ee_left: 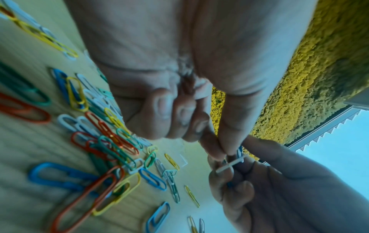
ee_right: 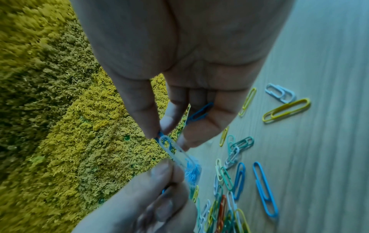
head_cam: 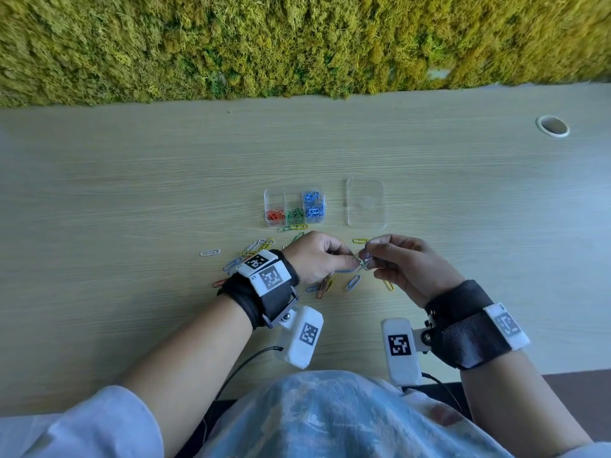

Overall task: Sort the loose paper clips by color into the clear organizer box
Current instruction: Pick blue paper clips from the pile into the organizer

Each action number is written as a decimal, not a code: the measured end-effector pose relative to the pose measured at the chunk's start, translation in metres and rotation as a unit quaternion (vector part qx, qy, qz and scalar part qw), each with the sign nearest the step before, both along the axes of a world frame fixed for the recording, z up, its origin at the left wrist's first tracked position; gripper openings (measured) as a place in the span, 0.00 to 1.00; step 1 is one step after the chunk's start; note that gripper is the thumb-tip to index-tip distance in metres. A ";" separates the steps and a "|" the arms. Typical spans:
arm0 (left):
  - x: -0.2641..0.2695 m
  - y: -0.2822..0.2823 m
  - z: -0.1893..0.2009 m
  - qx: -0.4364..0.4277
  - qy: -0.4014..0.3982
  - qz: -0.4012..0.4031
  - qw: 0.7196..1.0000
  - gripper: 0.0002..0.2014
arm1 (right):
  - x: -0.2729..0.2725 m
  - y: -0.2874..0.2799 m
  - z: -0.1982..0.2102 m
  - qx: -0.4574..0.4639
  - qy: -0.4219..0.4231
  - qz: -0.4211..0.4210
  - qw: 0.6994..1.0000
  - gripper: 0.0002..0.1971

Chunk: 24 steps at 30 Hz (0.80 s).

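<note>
The clear organizer box [head_cam: 293, 208] stands at mid-table with red, green and blue clips in separate compartments. Loose paper clips [head_cam: 325, 285] of mixed colours lie scattered in front of it, under and around my hands. Both hands meet above the pile on a white paper clip [ee_right: 173, 151] hooked into a blue paper clip [ee_right: 160, 135]. My left hand [head_cam: 350, 260] pinches the white one between thumb and forefinger. My right hand [head_cam: 368, 256] pinches the blue one, and a second blue clip [ee_right: 199, 112] lies against its palm.
The box's clear lid [head_cam: 366, 203] lies flat just right of the box. A moss wall [head_cam: 297, 44] runs along the table's far edge. A cable hole [head_cam: 552, 126] sits at the far right. More clips [head_cam: 210, 252] lie out to the left.
</note>
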<state>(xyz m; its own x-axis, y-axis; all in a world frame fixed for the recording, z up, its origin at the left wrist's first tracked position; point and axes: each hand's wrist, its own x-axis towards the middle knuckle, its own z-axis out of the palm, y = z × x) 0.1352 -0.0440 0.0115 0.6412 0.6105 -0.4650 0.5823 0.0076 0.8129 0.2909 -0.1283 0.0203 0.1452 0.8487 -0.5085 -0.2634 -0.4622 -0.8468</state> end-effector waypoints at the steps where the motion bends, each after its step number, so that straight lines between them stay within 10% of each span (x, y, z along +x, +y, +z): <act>1: 0.000 0.000 0.000 0.005 0.000 0.000 1.000 0.08 | 0.000 0.000 0.000 0.001 -0.003 -0.003 1.000 0.07; 24: -0.004 0.000 -0.007 0.027 -0.079 0.011 0.996 0.09 | -0.003 0.001 -0.003 -0.016 -0.061 -0.041 0.997 0.08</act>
